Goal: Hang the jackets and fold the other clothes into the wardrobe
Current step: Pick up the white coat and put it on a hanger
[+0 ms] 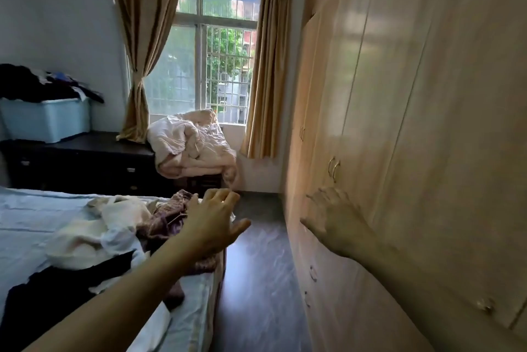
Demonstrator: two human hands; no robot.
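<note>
L hand [212, 219] hovers w/ fingers loose & slightly bent, holding nothing; just left of it, on the pale blue bed sheet [28, 214], lie a purple knitted garment [168, 217] nearest the hand, crumpled white clothes [94, 234] further left & a black garment [57, 294] under the forearm. R hand [333, 219], blurred, is spread w/ straight fingers, empty, right by the closed pale wooden wardrobe [413, 95]. Can't tell if it touches the door; the paired metal door handles [333, 169] sit just above its fingertips, hands well apart.
</note>
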